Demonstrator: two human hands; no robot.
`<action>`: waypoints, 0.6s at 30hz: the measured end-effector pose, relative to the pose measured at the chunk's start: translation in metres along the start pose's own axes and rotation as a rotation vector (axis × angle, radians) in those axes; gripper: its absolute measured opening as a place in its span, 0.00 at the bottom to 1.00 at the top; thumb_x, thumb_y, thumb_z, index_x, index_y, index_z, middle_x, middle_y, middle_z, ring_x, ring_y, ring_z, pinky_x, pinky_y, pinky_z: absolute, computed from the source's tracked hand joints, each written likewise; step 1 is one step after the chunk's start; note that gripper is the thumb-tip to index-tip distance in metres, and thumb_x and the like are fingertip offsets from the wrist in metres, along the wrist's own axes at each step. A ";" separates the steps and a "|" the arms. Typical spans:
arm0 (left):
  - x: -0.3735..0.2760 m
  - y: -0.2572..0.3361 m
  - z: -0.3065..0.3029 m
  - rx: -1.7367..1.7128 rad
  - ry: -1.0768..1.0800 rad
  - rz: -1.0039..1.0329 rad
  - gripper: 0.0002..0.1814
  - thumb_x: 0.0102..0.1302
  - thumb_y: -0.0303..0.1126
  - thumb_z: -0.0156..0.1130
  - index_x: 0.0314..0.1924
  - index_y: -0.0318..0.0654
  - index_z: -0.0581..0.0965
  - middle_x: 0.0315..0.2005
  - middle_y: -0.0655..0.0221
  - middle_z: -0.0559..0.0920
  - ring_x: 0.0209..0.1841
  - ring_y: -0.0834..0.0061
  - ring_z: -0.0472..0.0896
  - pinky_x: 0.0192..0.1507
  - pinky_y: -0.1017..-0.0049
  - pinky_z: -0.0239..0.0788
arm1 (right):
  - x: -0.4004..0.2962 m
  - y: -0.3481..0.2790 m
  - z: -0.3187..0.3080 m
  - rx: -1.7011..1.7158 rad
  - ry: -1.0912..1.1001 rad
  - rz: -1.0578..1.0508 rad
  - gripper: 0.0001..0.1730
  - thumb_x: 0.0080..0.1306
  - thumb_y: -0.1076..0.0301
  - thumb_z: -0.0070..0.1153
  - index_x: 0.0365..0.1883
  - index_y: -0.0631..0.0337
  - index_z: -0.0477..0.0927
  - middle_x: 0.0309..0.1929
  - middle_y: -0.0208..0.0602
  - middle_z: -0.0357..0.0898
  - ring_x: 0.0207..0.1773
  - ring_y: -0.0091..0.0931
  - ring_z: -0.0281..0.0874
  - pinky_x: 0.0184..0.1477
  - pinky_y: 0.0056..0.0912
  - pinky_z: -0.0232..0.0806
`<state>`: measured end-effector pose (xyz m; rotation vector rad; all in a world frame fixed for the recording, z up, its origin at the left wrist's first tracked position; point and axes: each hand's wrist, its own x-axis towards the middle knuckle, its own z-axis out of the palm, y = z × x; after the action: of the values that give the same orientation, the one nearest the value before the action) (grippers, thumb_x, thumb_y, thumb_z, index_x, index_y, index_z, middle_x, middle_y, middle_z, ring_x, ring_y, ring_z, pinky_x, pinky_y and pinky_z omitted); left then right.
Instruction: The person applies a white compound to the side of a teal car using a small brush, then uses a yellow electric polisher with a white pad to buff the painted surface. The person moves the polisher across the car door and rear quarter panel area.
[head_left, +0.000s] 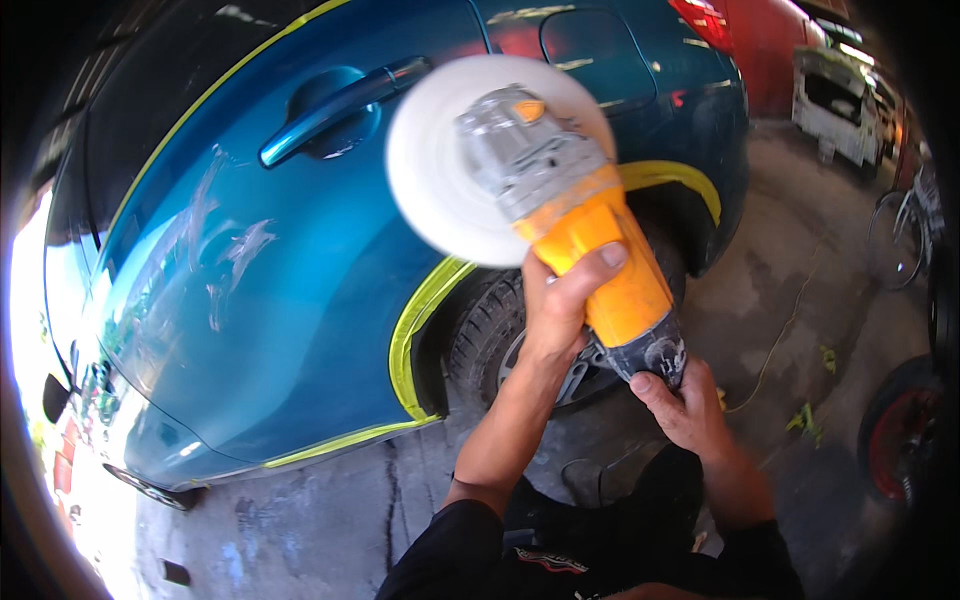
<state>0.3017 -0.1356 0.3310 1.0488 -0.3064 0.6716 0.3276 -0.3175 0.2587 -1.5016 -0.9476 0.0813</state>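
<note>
Both my hands hold a yellow and grey rotary polisher with a white buffing pad, which looks blurred. My left hand is wrapped around the middle of its yellow body. At the black rear end, my right hand grips the handle. The pad is over the blue car's rear side panel, right of a door handle; whether it touches the paint I cannot tell. Whitish smears of compound mark the blue door. Yellow masking tape edges the wheel arch, the sill and the window line.
Below the panel is the car's rear wheel. A thin cord and scraps of yellow tape lie on the concrete floor. A loose wheel with a red rim and a bicycle stand at the right. Farther back is a whitish vehicle.
</note>
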 end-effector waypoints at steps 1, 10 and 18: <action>0.007 -0.003 0.004 -0.015 -0.025 -0.008 0.34 0.56 0.34 0.74 0.62 0.27 0.75 0.47 0.58 0.84 0.45 0.66 0.85 0.50 0.66 0.79 | -0.001 0.001 0.001 -0.020 0.053 0.015 0.21 0.70 0.55 0.70 0.45 0.67 0.83 0.32 0.34 0.85 0.34 0.22 0.79 0.41 0.32 0.74; 0.079 -0.004 0.009 -0.009 -0.274 -0.046 0.35 0.52 0.36 0.75 0.59 0.29 0.76 0.45 0.58 0.85 0.44 0.65 0.85 0.49 0.65 0.79 | 0.039 0.032 0.012 -0.039 0.302 0.044 0.23 0.73 0.52 0.65 0.41 0.69 0.81 0.26 0.32 0.80 0.27 0.20 0.75 0.31 0.31 0.70; 0.137 0.033 -0.002 0.114 -0.339 0.064 0.34 0.51 0.35 0.77 0.58 0.29 0.78 0.44 0.57 0.86 0.43 0.65 0.86 0.48 0.64 0.81 | 0.111 0.013 0.039 0.077 0.323 -0.083 0.23 0.77 0.50 0.59 0.34 0.64 0.78 0.22 0.27 0.74 0.20 0.18 0.70 0.23 0.25 0.64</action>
<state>0.3844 -0.0733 0.4263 1.2672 -0.6030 0.5721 0.3842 -0.2192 0.2922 -1.3530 -0.7356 -0.1786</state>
